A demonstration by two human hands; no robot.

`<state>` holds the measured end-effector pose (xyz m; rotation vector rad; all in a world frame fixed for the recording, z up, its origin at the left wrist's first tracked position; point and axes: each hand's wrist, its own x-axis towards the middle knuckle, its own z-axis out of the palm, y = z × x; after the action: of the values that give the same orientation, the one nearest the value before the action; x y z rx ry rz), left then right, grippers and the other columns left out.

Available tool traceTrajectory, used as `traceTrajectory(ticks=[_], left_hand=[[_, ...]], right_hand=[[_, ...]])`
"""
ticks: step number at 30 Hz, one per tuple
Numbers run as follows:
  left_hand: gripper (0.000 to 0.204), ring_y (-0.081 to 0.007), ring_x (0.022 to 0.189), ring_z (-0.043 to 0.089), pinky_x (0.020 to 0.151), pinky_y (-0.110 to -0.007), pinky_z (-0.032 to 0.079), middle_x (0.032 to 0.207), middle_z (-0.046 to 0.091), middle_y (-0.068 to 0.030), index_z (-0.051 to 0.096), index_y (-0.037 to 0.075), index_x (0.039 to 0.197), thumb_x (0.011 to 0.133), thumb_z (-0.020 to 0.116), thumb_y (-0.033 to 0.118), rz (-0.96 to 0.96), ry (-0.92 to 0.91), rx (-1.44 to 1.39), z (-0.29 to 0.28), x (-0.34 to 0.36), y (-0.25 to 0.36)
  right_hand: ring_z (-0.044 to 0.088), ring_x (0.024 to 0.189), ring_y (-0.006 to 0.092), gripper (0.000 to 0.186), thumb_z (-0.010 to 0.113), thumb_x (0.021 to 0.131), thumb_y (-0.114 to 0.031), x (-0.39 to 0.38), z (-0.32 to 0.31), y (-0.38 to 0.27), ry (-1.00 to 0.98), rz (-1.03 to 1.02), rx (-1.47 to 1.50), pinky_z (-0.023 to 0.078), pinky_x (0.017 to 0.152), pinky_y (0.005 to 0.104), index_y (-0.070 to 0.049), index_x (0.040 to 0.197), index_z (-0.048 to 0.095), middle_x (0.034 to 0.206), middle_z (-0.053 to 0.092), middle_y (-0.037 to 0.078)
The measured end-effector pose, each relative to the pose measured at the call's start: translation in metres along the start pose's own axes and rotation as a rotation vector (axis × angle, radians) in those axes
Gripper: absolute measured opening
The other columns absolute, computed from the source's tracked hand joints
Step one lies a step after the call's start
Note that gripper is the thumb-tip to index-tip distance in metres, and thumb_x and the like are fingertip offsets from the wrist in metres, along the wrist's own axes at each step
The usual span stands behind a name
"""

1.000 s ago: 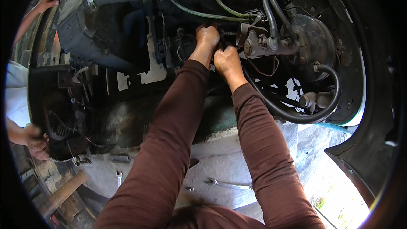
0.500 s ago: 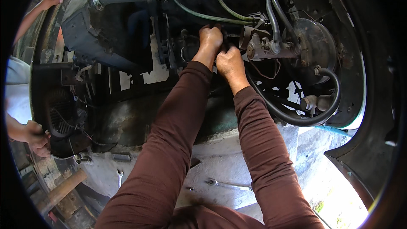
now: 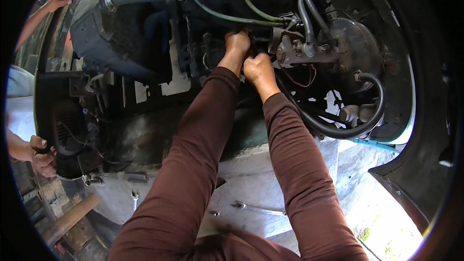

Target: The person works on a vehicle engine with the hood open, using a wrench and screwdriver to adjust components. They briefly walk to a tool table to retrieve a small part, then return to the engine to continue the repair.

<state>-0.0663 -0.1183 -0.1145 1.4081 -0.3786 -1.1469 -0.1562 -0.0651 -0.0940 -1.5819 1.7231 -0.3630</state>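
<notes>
Both hands, left hand [image 3: 238, 43] and right hand [image 3: 258, 67], close on a hidden fitting beside the brake master cylinder [image 3: 302, 50]; a slip could likely scrape knuckles against surrounding hoses [image 3: 338, 133].

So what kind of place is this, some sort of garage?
Probably an open-air vehicle repair spot. Both hands, left hand and right hand, reach into an open engine bay with black hoses and a round brake booster; a wrench lies on the concrete ground below.

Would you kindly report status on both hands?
Left hand and right hand together on a dark engine-bay fitting, grip hidden. Black hose beside right.
</notes>
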Motion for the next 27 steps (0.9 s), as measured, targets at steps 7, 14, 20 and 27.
traceTrajectory(ticks=[7,14,20,27], left_hand=[[0.024,-0.0197,0.077,0.064,0.067,-0.035,0.05,0.095,0.071,-0.0114,0.069,-0.006,0.11,0.099,0.063,0.014,0.046,0.027,-0.006,-0.011,0.014,-0.011],[0.032,-0.0212,0.086,0.065,0.075,-0.037,0.051,0.105,0.071,-0.0155,0.066,-0.01,0.116,0.098,0.066,0.017,0.014,0.032,0.002,-0.007,-0.008,0.01],[0.033,-0.0207,0.085,0.064,0.075,-0.037,0.051,0.104,0.072,-0.0149,0.066,-0.01,0.118,0.096,0.067,0.015,0.088,0.018,-0.052,-0.007,-0.002,0.005],[0.026,-0.0218,0.079,0.065,0.07,-0.037,0.051,0.099,0.072,-0.0132,0.069,-0.009,0.109,0.097,0.063,0.014,0.04,0.056,-0.019,-0.003,-0.004,0.0]], right_hand=[[0.063,0.113,0.0506,0.042,0.054,0.084,-0.02,-0.014,-0.004,-0.01,0.058,-0.067,0.052,0.05,0.1,0.0507,0.012,0.108,0.067,0.113,0.065,0.038],[0.063,0.114,0.0505,0.042,0.053,0.086,-0.021,-0.014,-0.006,-0.007,0.046,-0.07,0.06,0.05,0.1,0.051,0.009,0.112,0.066,0.115,0.065,0.038],[0.063,0.115,0.0488,0.044,0.052,0.087,-0.022,-0.012,-0.004,-0.011,0.057,-0.09,0.002,0.05,0.1,0.0513,0.01,0.116,0.066,0.117,0.066,0.036],[0.062,0.118,0.048,0.044,0.054,0.088,-0.022,-0.012,-0.009,-0.01,0.002,-0.034,-0.014,0.049,0.102,0.0506,0.01,0.116,0.066,0.119,0.065,0.036]])
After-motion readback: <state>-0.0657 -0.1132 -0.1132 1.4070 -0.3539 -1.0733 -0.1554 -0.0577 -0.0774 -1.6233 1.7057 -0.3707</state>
